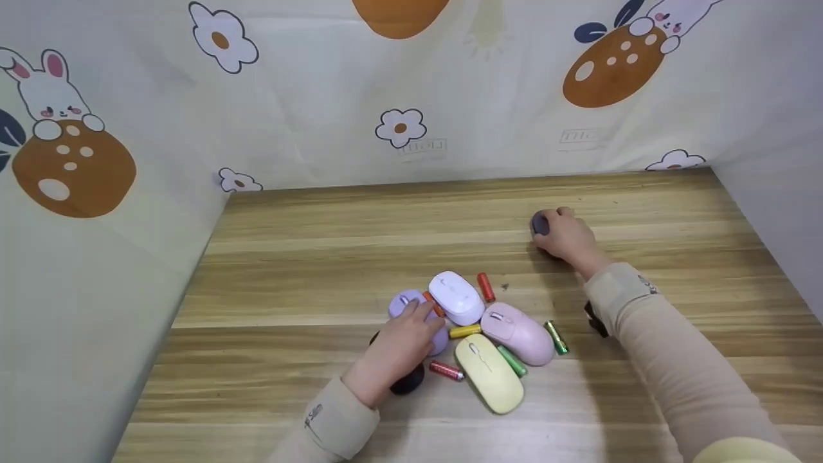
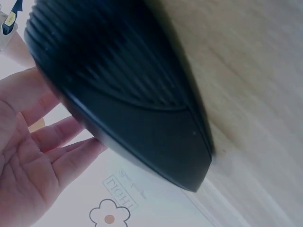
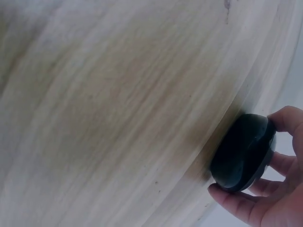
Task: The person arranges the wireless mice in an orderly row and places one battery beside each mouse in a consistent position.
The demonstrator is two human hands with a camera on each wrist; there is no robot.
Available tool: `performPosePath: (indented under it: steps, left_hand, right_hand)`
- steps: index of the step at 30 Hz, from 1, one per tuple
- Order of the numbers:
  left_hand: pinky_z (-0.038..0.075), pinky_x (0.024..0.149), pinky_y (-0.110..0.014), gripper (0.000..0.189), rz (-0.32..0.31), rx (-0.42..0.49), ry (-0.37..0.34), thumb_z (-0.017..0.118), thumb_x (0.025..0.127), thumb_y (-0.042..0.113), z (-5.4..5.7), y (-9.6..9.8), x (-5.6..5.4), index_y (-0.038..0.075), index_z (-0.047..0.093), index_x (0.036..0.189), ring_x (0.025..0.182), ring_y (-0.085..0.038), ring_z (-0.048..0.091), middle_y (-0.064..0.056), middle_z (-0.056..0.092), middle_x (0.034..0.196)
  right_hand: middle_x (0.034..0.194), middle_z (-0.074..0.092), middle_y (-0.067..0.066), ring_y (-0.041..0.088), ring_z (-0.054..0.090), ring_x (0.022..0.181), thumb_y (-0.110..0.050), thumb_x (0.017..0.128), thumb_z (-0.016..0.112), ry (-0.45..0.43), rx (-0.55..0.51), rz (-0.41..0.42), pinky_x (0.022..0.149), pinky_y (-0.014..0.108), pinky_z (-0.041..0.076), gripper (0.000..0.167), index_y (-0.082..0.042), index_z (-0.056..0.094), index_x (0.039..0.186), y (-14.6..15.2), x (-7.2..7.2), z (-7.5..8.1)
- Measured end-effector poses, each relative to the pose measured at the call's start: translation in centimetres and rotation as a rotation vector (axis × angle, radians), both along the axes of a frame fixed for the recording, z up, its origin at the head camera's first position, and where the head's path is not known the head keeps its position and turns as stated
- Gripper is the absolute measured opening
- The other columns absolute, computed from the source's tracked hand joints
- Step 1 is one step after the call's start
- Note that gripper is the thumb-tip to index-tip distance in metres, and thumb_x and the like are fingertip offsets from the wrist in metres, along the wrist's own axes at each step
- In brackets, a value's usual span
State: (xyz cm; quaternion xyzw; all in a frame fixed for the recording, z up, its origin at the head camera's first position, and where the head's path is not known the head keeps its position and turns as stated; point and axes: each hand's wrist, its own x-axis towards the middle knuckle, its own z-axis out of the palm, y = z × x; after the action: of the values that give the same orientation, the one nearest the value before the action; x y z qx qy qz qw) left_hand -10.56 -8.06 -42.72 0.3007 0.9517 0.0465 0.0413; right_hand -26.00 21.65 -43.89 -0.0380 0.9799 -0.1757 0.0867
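At the back right of the table, my right hand grips a small dark computer mouse by its sides. The right wrist view has this mouse between thumb and fingers, tilted against the wood. My left hand lies over a purple mouse, covering its middle; whether the fingertips touch it cannot be told. An orange battery is beside those fingers. Below the left hand sits a black mouse, which looms large in the left wrist view with ribbed sides and hides the fingertips.
Right of the left hand lie white, pink and yellow mice. Several batteries are scattered among them, including a red one, a yellow one and a green one. Patterned cloth walls border the wooden table.
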Motion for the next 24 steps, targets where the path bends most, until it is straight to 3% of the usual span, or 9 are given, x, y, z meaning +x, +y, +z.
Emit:
performPosePath:
  steps: [3, 9, 20, 24]
  left_hand:
    - [0.051, 0.083, -0.044, 0.028, -0.011, 0.005, 0.028, 0.065, 0.082, 0.012, -0.13, -0.04, 0.04, 0.01, 0.062, 0.11, 0.114, -0.036, 0.051, -0.013, 0.054, 0.123]
    - [0.05, 0.085, -0.046, 0.031, 0.004, 0.006, -0.014, 0.065, 0.083, 0.013, -0.03, 0.05, 0.0, 0.011, 0.061, 0.114, 0.118, -0.037, 0.048, -0.014, 0.051, 0.128]
    - [0.049, 0.087, -0.046, 0.033, 0.003, 0.01, -0.031, 0.066, 0.082, 0.012, -0.02, 0.03, 0.05, 0.011, 0.061, 0.115, 0.119, -0.037, 0.047, -0.014, 0.051, 0.128]
    - [0.049, 0.087, -0.047, 0.031, 0.012, 0.021, -0.029, 0.065, 0.082, 0.011, -0.09, 0.07, 0.04, 0.011, 0.062, 0.113, 0.119, -0.037, 0.047, -0.014, 0.051, 0.128]
  right_hand:
    - [0.133, 0.031, 0.035, 0.055, 0.042, 0.109, -0.025, 0.088, 0.051, 0.002, 0.008, 0.005, 0.09, 0.058, 0.04, 0.057, 0.003, 0.036, 0.135, -0.14, 0.12, 0.01]
    - [0.135, 0.028, 0.036, 0.056, 0.038, 0.113, -0.026, 0.09, 0.05, -0.012, -0.017, -0.018, 0.093, 0.059, 0.037, 0.056, 0.003, 0.035, 0.136, -0.18, 0.25, 0.11]
    - [0.133, 0.029, 0.037, 0.056, 0.039, 0.111, -0.027, 0.09, 0.048, 0.002, -0.03, -0.038, 0.09, 0.061, 0.038, 0.056, 0.002, 0.035, 0.136, -0.42, 0.31, -0.14]
    - [0.136, 0.022, 0.037, 0.056, 0.036, 0.114, -0.029, 0.092, 0.047, -0.005, -0.056, -0.058, 0.091, 0.061, 0.037, 0.058, 0.003, 0.031, 0.137, -0.54, 0.53, -0.24]
